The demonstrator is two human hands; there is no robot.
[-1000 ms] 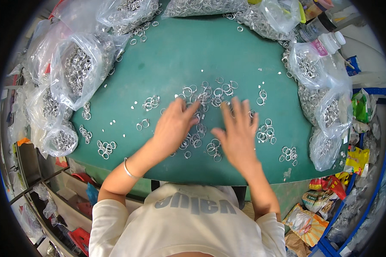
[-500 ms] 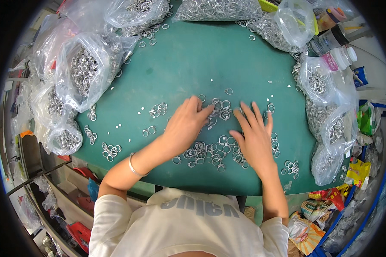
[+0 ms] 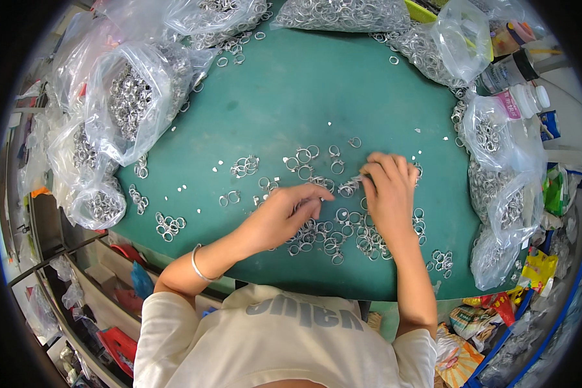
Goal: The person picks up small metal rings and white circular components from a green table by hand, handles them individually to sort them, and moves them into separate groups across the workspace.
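Silver-coloured metal rings lie in loose groups on the green table [image 3: 284, 84]. My left hand [image 3: 288, 210] is low over the table beside a ring pile [image 3: 330, 242], its index finger reaching right and the thumb curled below with a gap between them. Nothing shows in its grip. My right hand [image 3: 391, 194] has its fingers bent down and drawn together with the thumb at a small cluster of rings [image 3: 349, 187]; a ring seems pinched at the tips, partly hidden. Beyond my left hand are more loose rings [image 3: 304, 155].
Clear plastic bags full of rings stand along the left [image 3: 130, 103], the far edge [image 3: 343, 14] and the right [image 3: 491, 129]. Smaller ring groups [image 3: 244, 166] and tiny white bits [image 3: 330, 123] dot the table. A white bottle [image 3: 524, 100] lies among the right-hand bags.
My left hand has moved nearer to me from the middle rings, which now show spread out. My right hand's spread fingers have drawn together at the cluster.
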